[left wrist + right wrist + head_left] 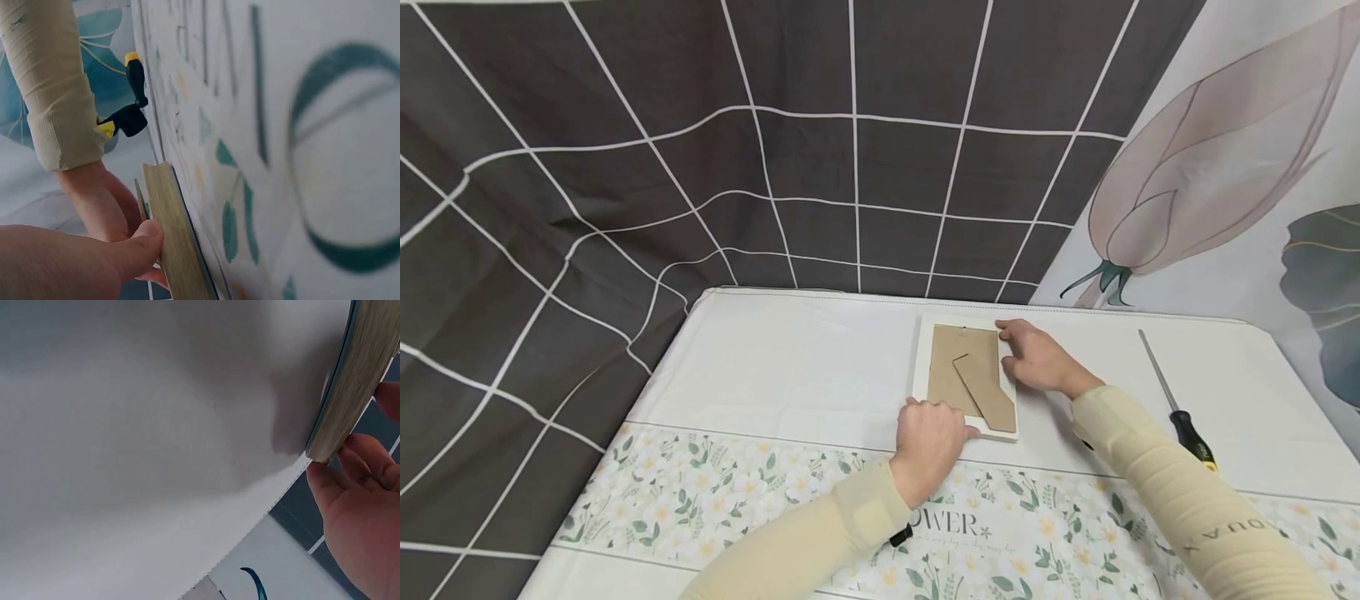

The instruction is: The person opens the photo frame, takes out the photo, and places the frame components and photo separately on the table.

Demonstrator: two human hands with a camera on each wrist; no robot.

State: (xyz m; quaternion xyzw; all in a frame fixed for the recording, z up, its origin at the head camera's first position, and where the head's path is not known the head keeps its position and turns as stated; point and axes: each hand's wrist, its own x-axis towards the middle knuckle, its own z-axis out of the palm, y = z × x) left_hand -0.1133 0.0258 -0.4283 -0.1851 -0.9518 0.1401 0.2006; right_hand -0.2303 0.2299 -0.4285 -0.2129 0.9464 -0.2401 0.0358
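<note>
A picture frame (947, 358) lies face down on the table, its brown backing board and angled stand leg (988, 400) facing up. My left hand (928, 446) holds the frame's near left corner, fingers bent over the edge. In the left wrist view its thumb (149, 231) presses beside the wood-coloured side of the frame (178, 231). At the far right corner my right hand (1041, 358) holds the frame's edge. The right wrist view shows its fingers (369, 456) against the end of the frame's side (353, 387). The picture side is hidden.
A screwdriver (1180, 408) with a black and yellow handle lies right of my right forearm. The white table (775, 350) has a floral printed band (700, 475) along its nearer part. A dark gridded curtain (805, 167) hangs behind, with a flower-printed cloth (1210, 167) at right.
</note>
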